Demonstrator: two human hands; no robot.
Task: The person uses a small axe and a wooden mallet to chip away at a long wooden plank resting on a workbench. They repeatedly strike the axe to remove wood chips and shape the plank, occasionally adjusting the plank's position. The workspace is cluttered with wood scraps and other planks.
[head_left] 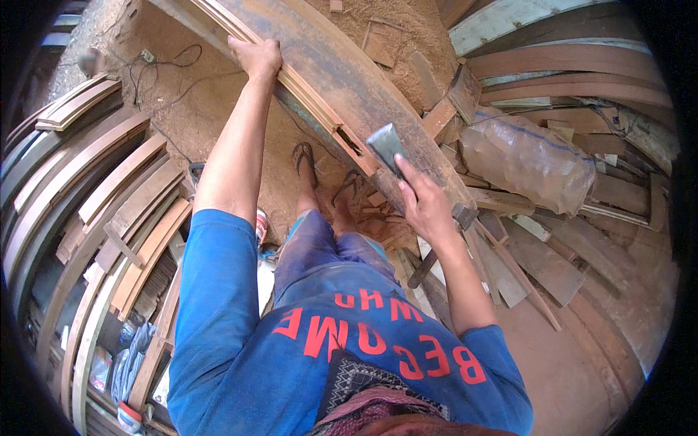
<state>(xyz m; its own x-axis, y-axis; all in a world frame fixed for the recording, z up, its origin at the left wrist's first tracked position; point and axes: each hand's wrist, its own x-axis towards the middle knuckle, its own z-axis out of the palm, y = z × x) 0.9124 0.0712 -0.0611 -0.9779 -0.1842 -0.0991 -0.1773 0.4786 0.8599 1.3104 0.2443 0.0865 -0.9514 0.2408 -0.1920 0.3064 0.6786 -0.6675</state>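
Head view, fisheye, clock read off picture centre. Left grip point(258, 58) at 11 o'clock, closed over rail point(305, 92), holding it from above. Rail = long pale wood piece with grooves running lengthwise; lies along near-left edge of surface point(349, 80), a worn, curved plank. Rail runs past left grip toward 11 o'clock and, other way, toward 4 o'clock from it, its near end just beside right grip point(424, 198). Slot point(350, 140) cut in rail near that end: 4 o'clock from left grip, well apart from it; 10 o'clock from right grip, near.

Right grip narrow, holding blade point(383, 142), a flat grey metal piece, a bit blurred; index finger stretched along its lower part. Blade sticks out at 11 o'clock from right grip, just beside slot; contact with rail, cannot tell. Dark block point(464, 216) at 4 o'clock from right grip, near wrist, kind unclear.

Rest: curved boards point(87, 174) stacked at 9 o'clock; more planks point(574, 65) at 2 o'clock, clear sack point(527, 163) below them, bulging. Loose boards point(542, 265) at 3 to 4 o'clock. Cable point(163, 62) on dusty floor at 10 o'clock. Sandals point(305, 161) on person's feet, just off centre toward 11. Shirt point(240, 349) blue, red lettering, toward 6 o'clock.
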